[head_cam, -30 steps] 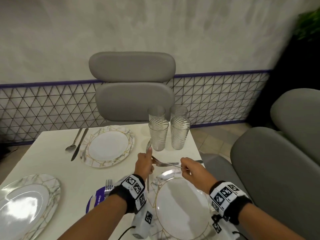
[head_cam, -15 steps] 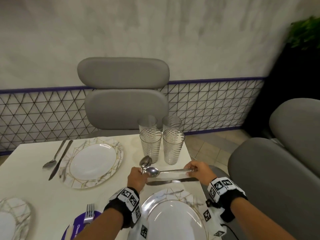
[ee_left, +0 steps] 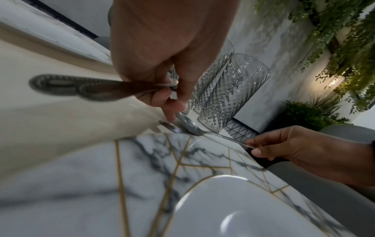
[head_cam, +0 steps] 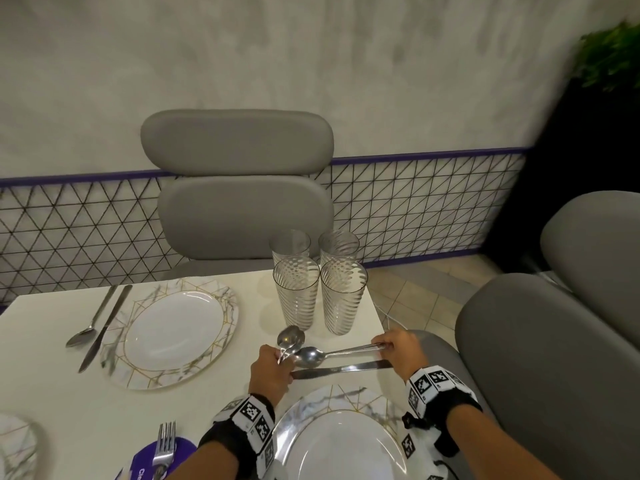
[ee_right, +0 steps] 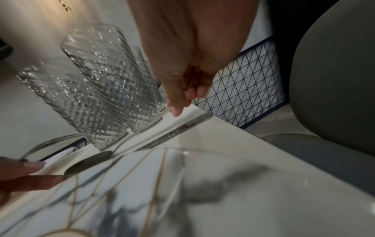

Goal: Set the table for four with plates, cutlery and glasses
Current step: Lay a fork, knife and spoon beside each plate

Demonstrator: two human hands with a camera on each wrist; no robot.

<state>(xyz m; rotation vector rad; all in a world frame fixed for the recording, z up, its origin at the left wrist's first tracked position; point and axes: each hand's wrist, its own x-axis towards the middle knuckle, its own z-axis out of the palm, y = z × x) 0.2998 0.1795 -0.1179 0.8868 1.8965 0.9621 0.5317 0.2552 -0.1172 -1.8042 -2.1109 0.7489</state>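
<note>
My left hand [head_cam: 273,367] grips a small bunch of spoons [head_cam: 291,338], bowls up; two handle ends [ee_left: 61,86] stick out behind the fist. My right hand [head_cam: 394,348] pinches the handle tip of a single spoon [head_cam: 311,355] that lies crosswise just beyond the near marble plate [head_cam: 349,398]. Its bowl [ee_right: 89,162] sits close to my left fingers. A knife [head_cam: 343,368] lies flat on the table between that spoon and the plate. Several ribbed glasses [head_cam: 343,299] stand clustered right behind the spoon.
A second plate [head_cam: 145,368] at the far seat has a spoon [head_cam: 86,330] and knife [head_cam: 104,330] to its left. A fork [head_cam: 164,445] rests on a purple item at the near edge. A third plate [head_cam: 14,445] shows bottom left. Grey chairs [head_cam: 239,188] surround the table; its right edge runs under my right hand.
The knife has been laid down beyond the near plate. My right hand has slid right to the spoon's handle tip and lowered the spoon next to the knife. The left hand keeps its spoons.
</note>
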